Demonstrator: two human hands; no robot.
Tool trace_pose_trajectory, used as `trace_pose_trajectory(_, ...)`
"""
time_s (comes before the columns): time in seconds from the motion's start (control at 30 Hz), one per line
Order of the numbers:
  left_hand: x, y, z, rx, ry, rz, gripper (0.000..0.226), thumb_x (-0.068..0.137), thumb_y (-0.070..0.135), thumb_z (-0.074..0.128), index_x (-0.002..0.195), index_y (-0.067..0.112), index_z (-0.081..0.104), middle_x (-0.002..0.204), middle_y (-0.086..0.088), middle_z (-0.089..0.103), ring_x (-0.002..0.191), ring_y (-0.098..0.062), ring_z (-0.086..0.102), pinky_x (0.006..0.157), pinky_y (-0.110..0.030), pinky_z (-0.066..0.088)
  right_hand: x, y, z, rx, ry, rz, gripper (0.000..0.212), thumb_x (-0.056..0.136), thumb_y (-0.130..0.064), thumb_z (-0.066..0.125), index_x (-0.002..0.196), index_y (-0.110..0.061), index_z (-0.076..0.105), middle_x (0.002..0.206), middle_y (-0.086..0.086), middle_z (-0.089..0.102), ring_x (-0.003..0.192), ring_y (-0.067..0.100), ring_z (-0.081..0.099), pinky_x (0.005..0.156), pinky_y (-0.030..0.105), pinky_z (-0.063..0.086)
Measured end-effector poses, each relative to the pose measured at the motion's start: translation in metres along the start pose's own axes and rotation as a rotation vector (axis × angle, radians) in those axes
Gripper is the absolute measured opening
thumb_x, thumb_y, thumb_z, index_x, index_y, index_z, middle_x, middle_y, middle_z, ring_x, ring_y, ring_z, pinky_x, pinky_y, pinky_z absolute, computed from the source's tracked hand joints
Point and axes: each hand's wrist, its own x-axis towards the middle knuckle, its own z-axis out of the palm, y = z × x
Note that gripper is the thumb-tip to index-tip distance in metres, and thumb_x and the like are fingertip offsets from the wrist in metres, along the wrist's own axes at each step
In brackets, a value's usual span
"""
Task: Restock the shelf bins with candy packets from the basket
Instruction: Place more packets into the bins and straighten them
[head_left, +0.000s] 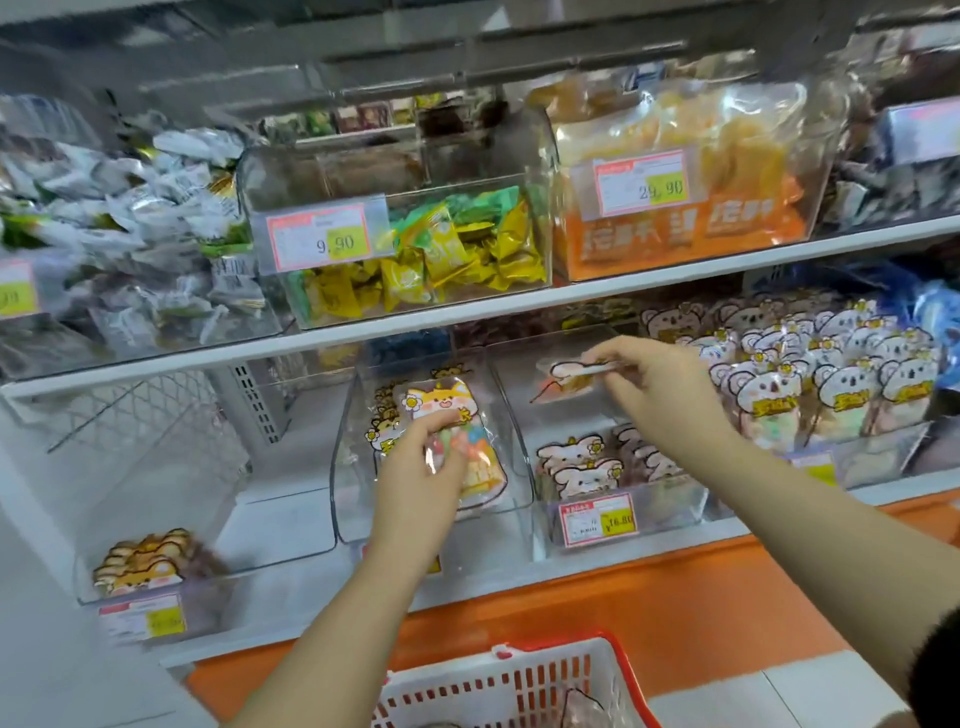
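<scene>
Midway, I judge: my left grip (421, 467) clasps a fox candy packet (457, 415) inside the middle clear bin (343, 467), my right grip (649, 384) pinches a pale candy packet (566, 375) above the neighbouring bin (670, 506), and the basket (519, 680) isn't emptied.

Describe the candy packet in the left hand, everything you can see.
The candy packet is a glossy clear pouch topped by a cartoon orange-and-white animal face with a small flower. Colourful sweets show through its lower part. It stands roughly upright, facing the camera, in the clear middle bin on the lower shelf. The left hand grips its lower left side; similar packets stand behind it.
</scene>
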Motion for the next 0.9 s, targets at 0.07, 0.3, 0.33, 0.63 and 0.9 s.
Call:
trace_pose_trajectory(0.07, 0.007, -0.007, 0.005, -0.020, 0.011, -0.025, 0.022, 0.098, 0.020, 0.062, 0.114, 0.036, 0.063, 0.117, 0.020, 0.062, 0.104, 0.014, 0.054, 0.077, 0.000, 0.042, 0.016, 0.016, 0.017, -0.048, -0.089, 0.025, 0.027, 0.087, -0.006, 0.064, 0.101, -0.027, 0.075, 0.077, -0.006, 0.069, 0.067, 0.012, 0.060, 0.063, 0.031, 0.049)
trace_pose_trajectory(0.3, 0.023, -0.026, 0.014, -0.107, 0.011, -0.113, 0.023, 0.097, 0.025, 0.064, 0.110, 0.043, 0.063, 0.119, 0.027, 0.060, 0.116, -0.008, 0.060, 0.098, -0.044, 0.054, 0.057, 0.044, 0.055, -0.147, -0.563, 0.097, 0.011, 0.090, -0.009, 0.065, 0.086, -0.016, 0.072, 0.076, -0.005, 0.062, 0.078, 0.020, 0.060, 0.065, 0.030, 0.041)
trace_pose_trajectory(0.33, 0.023, -0.028, 0.015, -0.110, 0.013, -0.119, 0.022, 0.097, 0.026, 0.064, 0.110, 0.043, 0.064, 0.120, 0.026, 0.060, 0.117, -0.008, 0.060, 0.099, -0.044, 0.053, 0.059, 0.046, 0.059, -0.166, -0.623, 0.098, 0.011, 0.090, -0.009, 0.064, 0.085, -0.016, 0.071, 0.078, -0.003, 0.063, 0.080, 0.022, 0.060, 0.067, 0.033, 0.044)
trace_pose_trajectory(0.63, 0.014, -0.034, 0.030, -0.089, -0.029, -0.108, 0.022, 0.098, 0.019, 0.062, 0.116, 0.031, 0.065, 0.119, 0.018, 0.061, 0.093, 0.026, 0.051, 0.066, 0.001, 0.041, 0.050, 0.068, 0.077, -0.189, -0.880, 0.177, 0.011, 0.096, -0.019, 0.062, 0.094, -0.029, 0.066, 0.101, -0.001, 0.067, 0.092, 0.021, 0.064, 0.084, 0.040, 0.052)
trace_pose_trajectory(0.9, 0.011, -0.031, 0.028, -0.076, -0.037, -0.101, 0.022, 0.098, 0.021, 0.061, 0.116, 0.034, 0.064, 0.122, 0.017, 0.060, 0.096, 0.022, 0.052, 0.067, 0.002, 0.040, 0.048, 0.061, 0.069, -0.137, -0.928, 0.231, 0.017, 0.095, -0.030, 0.062, 0.110, -0.027, 0.069, 0.107, -0.005, 0.069, 0.098, 0.019, 0.066, 0.093, 0.041, 0.053)
